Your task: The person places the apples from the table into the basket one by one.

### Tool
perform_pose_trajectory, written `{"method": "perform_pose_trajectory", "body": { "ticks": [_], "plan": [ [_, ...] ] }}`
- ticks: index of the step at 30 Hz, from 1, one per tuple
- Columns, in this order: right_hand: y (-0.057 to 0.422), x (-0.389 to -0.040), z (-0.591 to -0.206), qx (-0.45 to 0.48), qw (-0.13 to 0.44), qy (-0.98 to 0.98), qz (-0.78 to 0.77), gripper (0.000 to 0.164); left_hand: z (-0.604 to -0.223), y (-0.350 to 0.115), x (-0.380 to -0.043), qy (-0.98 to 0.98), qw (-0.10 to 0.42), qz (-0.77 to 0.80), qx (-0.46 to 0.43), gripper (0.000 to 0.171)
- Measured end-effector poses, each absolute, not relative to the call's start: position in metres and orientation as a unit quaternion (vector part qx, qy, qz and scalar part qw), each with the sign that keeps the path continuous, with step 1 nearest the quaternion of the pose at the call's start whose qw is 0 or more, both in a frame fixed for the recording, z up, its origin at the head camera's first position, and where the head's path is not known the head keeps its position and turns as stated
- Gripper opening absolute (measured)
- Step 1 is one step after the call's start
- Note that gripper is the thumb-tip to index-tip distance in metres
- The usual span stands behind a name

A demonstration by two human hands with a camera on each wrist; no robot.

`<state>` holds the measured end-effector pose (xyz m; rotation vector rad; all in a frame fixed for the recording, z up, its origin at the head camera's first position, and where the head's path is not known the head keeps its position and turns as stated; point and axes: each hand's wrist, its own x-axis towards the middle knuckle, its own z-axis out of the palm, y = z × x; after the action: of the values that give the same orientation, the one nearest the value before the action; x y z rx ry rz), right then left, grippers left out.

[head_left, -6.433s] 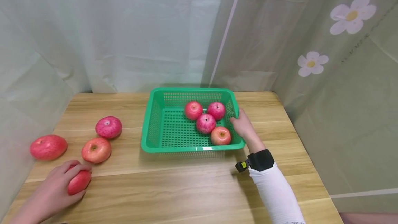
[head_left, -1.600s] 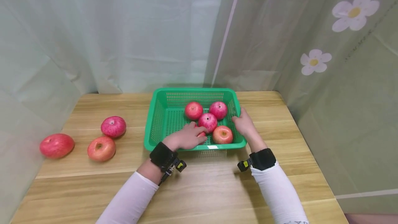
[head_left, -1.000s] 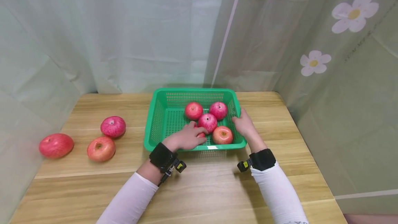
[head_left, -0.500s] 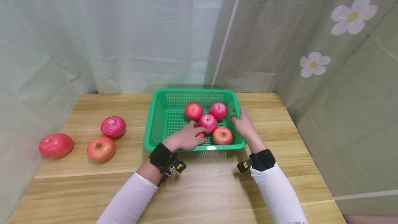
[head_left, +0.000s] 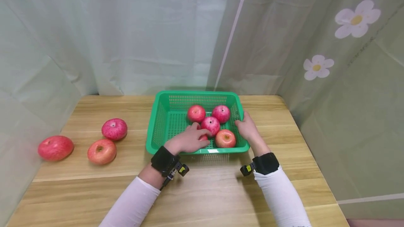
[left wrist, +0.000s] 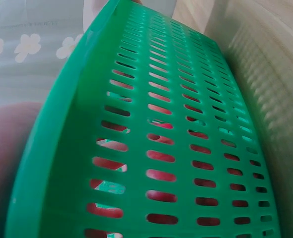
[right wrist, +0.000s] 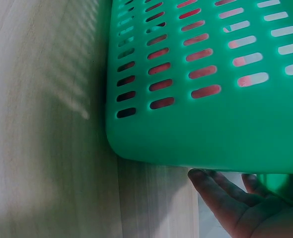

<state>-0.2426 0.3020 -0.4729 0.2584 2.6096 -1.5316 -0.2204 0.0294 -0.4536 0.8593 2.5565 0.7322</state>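
A green slotted basket (head_left: 195,94) stands mid-table with several red apples in it, among them one at the front right (head_left: 225,138) and one in the middle (head_left: 210,125). My left hand (head_left: 188,140) lies inside the basket near its front wall, fingers curled over another apple (head_left: 204,137) that is mostly hidden. My right hand (head_left: 247,128) grips the basket's right rim. The left wrist view is filled by the basket wall (left wrist: 186,148), with red showing through the slots. In the right wrist view my fingers (right wrist: 221,198) lie at the basket's rim (right wrist: 211,144).
Three loose apples lie on the wooden table (head_left: 205,192) at the left: a pink one (head_left: 114,129), an orange-red one (head_left: 101,151) and a large one (head_left: 55,148) by the curtain. Curtains close in the back and both sides.
6.4 s ago my left hand gripped an apple on the table at the left; it now holds it inside the basket. Over the last 1.6 s both hands stay still.
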Motion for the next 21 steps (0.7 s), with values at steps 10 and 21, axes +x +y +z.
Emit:
{"method": "perform_pose_trajectory", "body": {
  "ticks": [10,21],
  "plan": [
    [0.302,-0.242,-0.473,0.084,0.051,0.864,-0.494,0.059,-0.444,0.02,-0.214,0.904,0.134,0.268,0.305,0.042],
    [0.302,-0.242,-0.471,0.085,0.06,0.864,-0.493,0.061,-0.435,-0.004,-0.199,0.899,0.086,0.32,0.286,0.044]
  ]
}}
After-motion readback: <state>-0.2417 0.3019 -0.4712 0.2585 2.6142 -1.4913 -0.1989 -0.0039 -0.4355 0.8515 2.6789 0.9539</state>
